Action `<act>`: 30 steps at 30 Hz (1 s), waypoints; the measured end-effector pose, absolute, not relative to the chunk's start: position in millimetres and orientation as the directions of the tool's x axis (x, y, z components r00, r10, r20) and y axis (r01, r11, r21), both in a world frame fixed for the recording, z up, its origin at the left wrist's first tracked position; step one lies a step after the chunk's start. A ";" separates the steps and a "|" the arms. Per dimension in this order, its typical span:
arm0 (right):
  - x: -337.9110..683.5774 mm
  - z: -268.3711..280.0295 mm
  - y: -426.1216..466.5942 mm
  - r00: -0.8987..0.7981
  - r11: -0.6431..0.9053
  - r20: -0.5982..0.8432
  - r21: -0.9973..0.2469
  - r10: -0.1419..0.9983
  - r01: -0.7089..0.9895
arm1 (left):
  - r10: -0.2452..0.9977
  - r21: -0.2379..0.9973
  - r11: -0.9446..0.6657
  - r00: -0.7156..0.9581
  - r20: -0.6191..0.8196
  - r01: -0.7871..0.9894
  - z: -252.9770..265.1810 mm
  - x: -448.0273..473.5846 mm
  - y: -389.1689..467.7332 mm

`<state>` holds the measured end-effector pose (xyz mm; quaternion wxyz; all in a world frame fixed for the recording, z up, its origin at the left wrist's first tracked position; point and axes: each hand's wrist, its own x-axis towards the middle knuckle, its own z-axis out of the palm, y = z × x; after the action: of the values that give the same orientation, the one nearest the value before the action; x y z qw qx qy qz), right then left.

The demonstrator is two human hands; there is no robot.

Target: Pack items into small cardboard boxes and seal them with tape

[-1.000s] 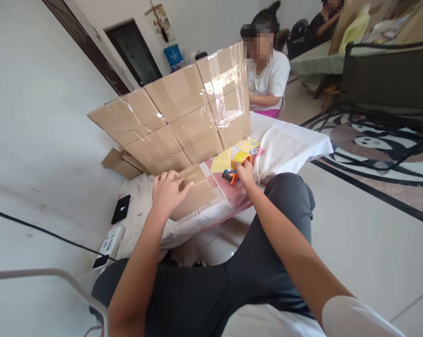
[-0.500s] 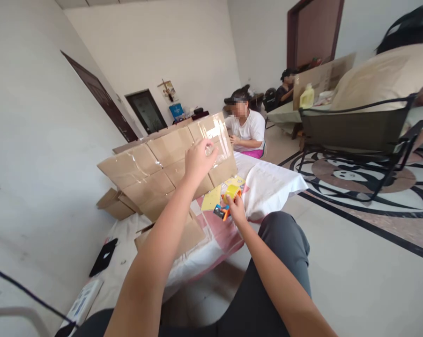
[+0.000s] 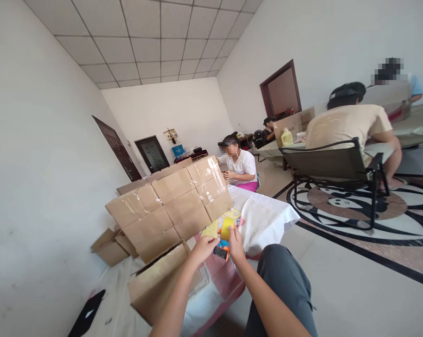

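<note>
Gripping the tape gun (image 3: pixel 224 239) between both hands, the person is holding it low over the table (image 3: pixel 267 220), just in front of the taped wall (image 3: pixel 172 206) of cartons. The right hand (image 3: pixel 235 243) is closing around the gun's handle side, fingers curled behind the yellow roll, while the left hand (image 3: pixel 204 245) is pinching at the orange-and-black front end, apparently at the tape's free end, though the fingertips are too small to read clearly. An open box (image 3: pixel 158 281) is lying tilted just left of the left forearm, touching the table's near edge. Across the table another person (image 3: pixel 240 163) is sitting with hands drawn in, and others are working farther right. Likely trouble from here: the left fingers are working close to the cutter, so a slip could nick them; a loose tape end could fold back and stick to itself; and the left forearm could nudge the tilted box off the edge.
</note>
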<state>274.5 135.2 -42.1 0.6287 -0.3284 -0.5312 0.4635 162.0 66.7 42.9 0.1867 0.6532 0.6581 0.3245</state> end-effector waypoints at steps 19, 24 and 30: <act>270.2 -61.4 136.6 -0.066 0.804 0.802 -0.586 0.593 0.097 | 0.842 0.984 -0.152 -0.509 0.178 0.093 0.8 175.0 39.4; 268.2 -61.0 130.5 -0.137 0.832 0.820 -0.543 0.555 0.116 | 0.857 0.986 -0.149 -0.489 0.164 0.071 5.3 165.0 26.9; 268.3 -57.9 122.8 -0.152 0.854 0.840 -0.508 0.521 0.117 | 0.899 0.998 0.014 -0.438 0.012 0.058 2.9 157.3 4.6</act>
<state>268.3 122.8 -57.9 0.6145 -0.2150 -0.7411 0.1643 157.3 4.6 2.9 0.3601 0.3893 0.6144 0.5842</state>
